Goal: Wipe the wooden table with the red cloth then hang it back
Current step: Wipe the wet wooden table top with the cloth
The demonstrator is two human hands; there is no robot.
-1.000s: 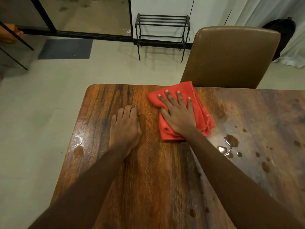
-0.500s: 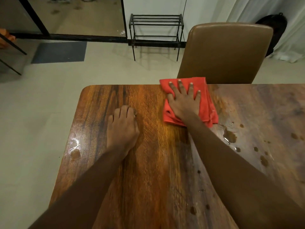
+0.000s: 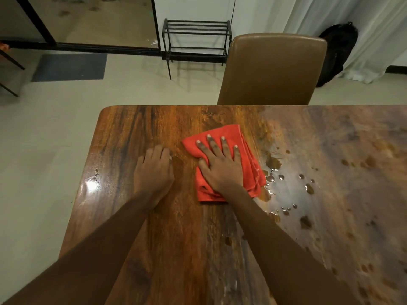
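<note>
Two bare forearms are stretching out from the near edge over the one wooden table [image 3: 176,249], whose glossy, dark-streaked brown grain is catching the light and whose far-left corner is showing rounded. The left hand [image 3: 154,170] is resting knuckles-up on bare wood, holding nothing, its fingers loosely bent and their tips out of sight. Just to its right, the right hand [image 3: 221,170] is pressing flat on the single red cloth [image 3: 248,155], four straight fingers spread and the thumb lying along the cloth's left side, so it is pushing down rather than clutching. The cloth is lying folded in soft layers, roughly square, in the middle of the table's left half and short of the far edge. Its right edge is touching a shiny puddle [image 3: 273,162], and small beads of water are scattering further right, too many to count. Beyond the far edge one chair [image 3: 273,69] is standing with a smooth, brown, leather-like back and rounded top corners. Past it the pale floor [image 3: 44,128] is carrying one flat grey rectangular mat [image 3: 70,67] at far left and one thin black metal rack [image 3: 196,38] of horizontal bars. At far right white curtains [image 3: 374,29] are hanging in folds, with one black bag [image 3: 337,51] beside them.
</note>
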